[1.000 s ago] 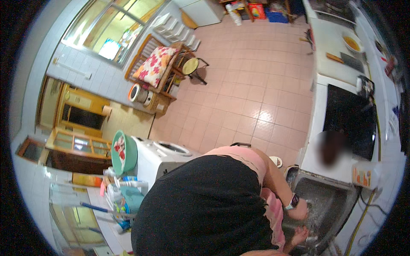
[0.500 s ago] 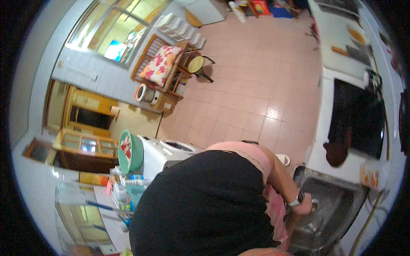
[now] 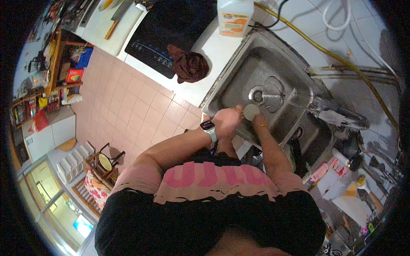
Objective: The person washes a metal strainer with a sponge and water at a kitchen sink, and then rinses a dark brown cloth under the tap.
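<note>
Both forearms reach forward over the steel sink (image 3: 239, 81): the left hand (image 3: 228, 121), a watch on its wrist, closes around a small round strainer piece (image 3: 251, 112), while the right hand (image 3: 259, 126) is mostly hidden, its grip unclear. One wire mesh strainer (image 3: 273, 94) sits by the single drain (image 3: 256, 94), with one dark cloth (image 3: 189, 66) and one white jug (image 3: 235, 17) on the counter.

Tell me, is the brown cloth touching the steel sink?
Apart. The head view shows the brown cloth bunched on the white counter at the black cooktop's corner, with bare counter between it and the sink.
</note>
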### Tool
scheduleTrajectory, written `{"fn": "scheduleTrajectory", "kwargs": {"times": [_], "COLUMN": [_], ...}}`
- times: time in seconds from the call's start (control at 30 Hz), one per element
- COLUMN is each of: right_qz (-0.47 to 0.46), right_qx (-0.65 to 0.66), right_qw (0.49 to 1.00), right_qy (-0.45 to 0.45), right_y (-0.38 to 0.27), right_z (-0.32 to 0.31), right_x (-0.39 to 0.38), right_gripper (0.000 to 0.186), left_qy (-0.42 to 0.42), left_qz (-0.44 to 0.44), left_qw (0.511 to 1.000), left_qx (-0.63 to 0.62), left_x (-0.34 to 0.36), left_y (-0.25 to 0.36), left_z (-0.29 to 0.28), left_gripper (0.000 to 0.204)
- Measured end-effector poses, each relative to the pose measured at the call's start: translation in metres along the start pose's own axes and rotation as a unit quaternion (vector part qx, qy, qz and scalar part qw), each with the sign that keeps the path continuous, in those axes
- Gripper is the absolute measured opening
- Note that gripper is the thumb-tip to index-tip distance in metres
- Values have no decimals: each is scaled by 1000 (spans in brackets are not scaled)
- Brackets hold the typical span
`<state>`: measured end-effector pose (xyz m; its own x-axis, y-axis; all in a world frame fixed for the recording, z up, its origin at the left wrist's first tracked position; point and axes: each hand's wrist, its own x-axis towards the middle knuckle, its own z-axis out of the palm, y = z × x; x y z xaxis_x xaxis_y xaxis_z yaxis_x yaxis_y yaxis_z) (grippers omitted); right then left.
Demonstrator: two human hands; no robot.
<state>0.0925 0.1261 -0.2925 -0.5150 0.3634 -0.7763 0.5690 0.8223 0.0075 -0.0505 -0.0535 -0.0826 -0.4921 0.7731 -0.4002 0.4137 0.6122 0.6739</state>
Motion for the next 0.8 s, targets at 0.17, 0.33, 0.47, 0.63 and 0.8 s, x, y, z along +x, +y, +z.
{"fn": "scheduleTrajectory", "kwargs": {"times": [0.17,0.33,0.47,0.63,0.8], "right_qz": [-39,-23,4,52,64], "right_qx": [56,142,283,432,416], "right_qw": [985,981,957,866,767], "right_qy": [160,131,60,244,485], "right_y": [23,-12,10,39,54], "right_z": [-1,-17,26,-34,-96], "right_x": [-17,3,43,-55,-118], "right_gripper": [69,68,63,50,44], "left_qy": [-26,-18,-23,29,11], "left_qz": [8,31,33,32,57], "left_qw": [1000,999,999,999,998], "left_qx": [-2,-5,5,-3,3], "left_x": [8,12,23,24,23], "left_y": [7,15,16,19,19], "left_z": [3,8,17,12,12], "left_gripper": [24,24,24,23,20]}}
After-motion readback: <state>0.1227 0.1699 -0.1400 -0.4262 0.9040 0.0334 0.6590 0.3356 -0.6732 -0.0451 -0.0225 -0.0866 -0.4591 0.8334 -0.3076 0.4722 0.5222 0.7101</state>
